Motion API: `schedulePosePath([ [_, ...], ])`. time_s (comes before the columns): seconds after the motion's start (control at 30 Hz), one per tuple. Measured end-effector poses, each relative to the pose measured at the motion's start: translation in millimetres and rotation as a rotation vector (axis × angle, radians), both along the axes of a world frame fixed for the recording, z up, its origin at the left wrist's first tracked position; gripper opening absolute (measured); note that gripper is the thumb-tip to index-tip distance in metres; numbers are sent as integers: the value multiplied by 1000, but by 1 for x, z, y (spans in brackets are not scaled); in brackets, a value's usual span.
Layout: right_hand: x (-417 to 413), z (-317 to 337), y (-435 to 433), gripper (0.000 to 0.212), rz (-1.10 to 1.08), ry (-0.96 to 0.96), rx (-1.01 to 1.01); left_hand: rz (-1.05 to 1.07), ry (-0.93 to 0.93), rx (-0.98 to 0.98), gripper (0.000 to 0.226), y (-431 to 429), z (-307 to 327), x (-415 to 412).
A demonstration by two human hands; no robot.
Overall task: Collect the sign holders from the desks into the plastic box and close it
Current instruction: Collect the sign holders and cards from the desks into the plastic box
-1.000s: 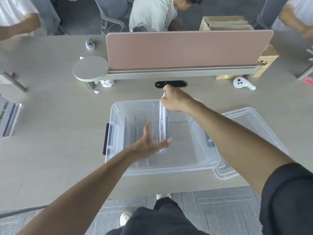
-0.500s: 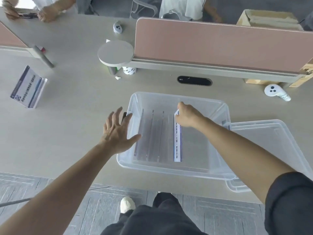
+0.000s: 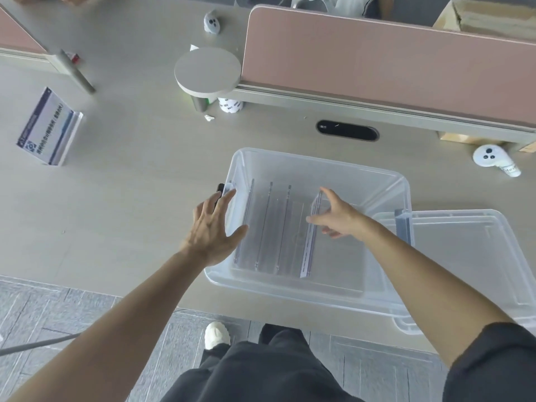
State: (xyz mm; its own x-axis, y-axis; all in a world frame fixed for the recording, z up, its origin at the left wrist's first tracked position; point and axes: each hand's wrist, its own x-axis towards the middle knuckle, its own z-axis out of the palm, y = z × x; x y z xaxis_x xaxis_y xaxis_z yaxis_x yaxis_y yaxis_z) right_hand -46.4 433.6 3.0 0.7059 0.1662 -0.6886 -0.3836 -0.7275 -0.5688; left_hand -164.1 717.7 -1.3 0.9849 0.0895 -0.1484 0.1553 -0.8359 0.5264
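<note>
A clear plastic box [image 3: 374, 172] stands on the desk in front of me, with several clear sign holders upright inside. The rightmost holder [image 3: 309, 245] carries a printed sheet and leans in the box. My right hand [image 3: 339, 217] hovers just above its top edge, fingers spread and holding nothing. My left hand [image 3: 213, 227] is open, its fingers against the box's left rim by the black latch [image 3: 220, 189]. Another sign holder [image 3: 49, 127] with a blue and white sheet stands on the desk at the far left. The clear lid [image 3: 470, 256] lies to the box's right.
A pink divider panel [image 3: 377, 68] with a round grey shelf [image 3: 207, 71] runs along the back. White controllers lie at the back [image 3: 211, 22] and at the right [image 3: 493, 158]. A cable slot [image 3: 347, 130] sits behind the box. Cardboard boxes [image 3: 490, 17] and people are beyond the divider.
My right hand has let go of the printed sign holder, which now stands in the box. My left hand moved from inside the box to its left rim. My view shifted left.
</note>
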Motion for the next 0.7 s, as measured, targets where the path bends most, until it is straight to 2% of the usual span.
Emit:
schedulePosePath([
  [0.1, -25, -5, -7, 111, -37, 205, 121, 8, -5, -39, 79, 2, -3, 1],
  [0.23, -40, -20, -4, 106, -166, 411, 341, 6, -15, -36, 74, 5, -8, 2],
  [0.3, -40, -22, 0, 101, -187, 436, 380, -7, -19, -12, 72, 7, -14, 2],
  [0.47, -39, -24, 5, 96, -152, 406, 279, -5, -18, -1, 71, 9, -19, 3],
  [0.57, -41, -32, 1, 103, -211, 500, 352, 8, -32, -24, 70, 8, -17, 3],
  [0.7, -43, -35, 3, 106, -203, 509, 399, 0, -50, -30, 69, 8, -15, 3],
])
